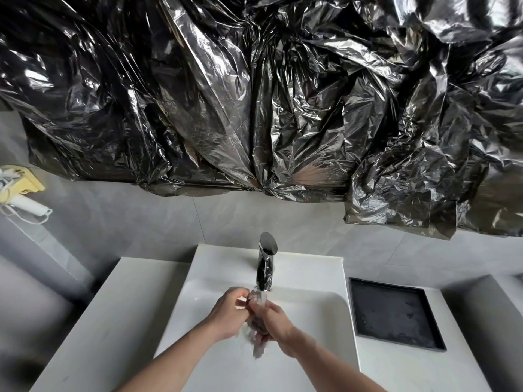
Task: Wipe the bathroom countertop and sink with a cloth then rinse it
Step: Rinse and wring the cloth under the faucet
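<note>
Over the white sink, both my hands hold a wet, greyish cloth bunched under the chrome faucet. Water runs from the spout onto the top of the cloth. My left hand grips the cloth from the left. My right hand wraps around it from the right, and the cloth's tail hangs below the fingers. The white countertop spreads to either side of the basin.
A black square tray sits on the counter to the right of the sink. Crinkled black plastic sheeting covers the wall above. A yellow and white holder with a white appliance hangs at the far left. Grey tiled walls enclose the counter.
</note>
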Demonstrator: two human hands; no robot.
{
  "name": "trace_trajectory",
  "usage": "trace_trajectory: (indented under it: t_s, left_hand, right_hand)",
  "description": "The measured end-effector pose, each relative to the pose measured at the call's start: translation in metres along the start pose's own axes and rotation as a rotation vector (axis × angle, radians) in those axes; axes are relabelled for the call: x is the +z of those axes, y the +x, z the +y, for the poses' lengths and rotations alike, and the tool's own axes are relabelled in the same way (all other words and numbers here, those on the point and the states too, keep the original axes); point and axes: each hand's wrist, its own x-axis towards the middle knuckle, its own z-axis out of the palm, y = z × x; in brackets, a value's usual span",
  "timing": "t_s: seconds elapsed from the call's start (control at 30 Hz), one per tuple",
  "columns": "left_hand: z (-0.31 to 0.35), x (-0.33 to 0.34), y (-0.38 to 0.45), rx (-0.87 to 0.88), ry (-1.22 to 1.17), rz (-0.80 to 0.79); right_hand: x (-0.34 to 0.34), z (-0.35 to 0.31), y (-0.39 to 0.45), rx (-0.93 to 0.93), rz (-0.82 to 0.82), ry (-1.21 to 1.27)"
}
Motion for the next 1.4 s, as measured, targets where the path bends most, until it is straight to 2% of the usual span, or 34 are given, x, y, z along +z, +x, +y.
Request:
trace_trajectory:
  t_s: [0.1,0.2,0.33,0.4,0.47,0.53,0.6,0.7,0.87,0.97,1.1,1.27,1.33,1.4]
  left_hand:
    - [0.005,0.001,-0.003,-0.022,-0.024,-0.097]
    - [0.003,0.002,-0.005,0.022,0.006,0.004]
    - [0.008,0.006,-0.007,0.128,0.078,-0.075]
    - [0.008,0.008,-0.004,0.138,0.089,0.012]
    - [0.006,0.008,0.000,0.110,0.055,0.098]
    - [0.007,0.010,0.002,0.071,0.017,0.121]
    - [0.013,0.013,0.000,0.018,-0.048,0.110]
    - [0.017,0.017,-0.003,-0.063,-0.135,0.059]
    - [0.024,0.024,-0.006,-0.182,-0.464,-0.003]
    - [0.019,0.021,-0.006,-0.224,-0.380,-0.023]
    - [0.006,0.009,-0.007,-0.126,0.250,0.154]
    - [0.024,-0.016,-0.003,0.042,0.180,0.333]
    - [0.043,-0.026,-0.003,0.186,0.166,0.387]
    - [0.065,-0.032,-0.005,0.345,0.183,0.361]
  right_hand:
    - [-0.007,-0.003,-0.006,-0.046,0.053,-0.020]
    - [-0.014,-0.007,-0.013,-0.061,0.096,-0.067]
    - [-0.018,-0.012,-0.017,-0.041,0.084,-0.155]
    - [-0.021,-0.013,-0.019,-0.059,0.052,-0.168]
    - [-0.024,-0.014,-0.022,-0.079,-0.005,-0.116]
    - [-0.026,-0.016,-0.027,-0.076,-0.073,-0.027]
    - [-0.029,-0.014,-0.030,-0.029,-0.096,0.027]
    - [-0.031,0.000,-0.024,0.086,-0.090,-0.034]
    - [-0.014,0.018,-0.016,0.182,-0.084,0.142]
    - [-0.004,0.018,-0.010,0.167,-0.090,0.323]
    - [-0.003,0.013,-0.002,0.118,-0.061,0.395]
    - [-0.013,0.002,-0.002,0.114,-0.095,0.295]
    - [-0.017,-0.002,-0.003,0.120,-0.064,0.329]
    - [-0.020,-0.003,-0.002,0.094,-0.017,0.345]
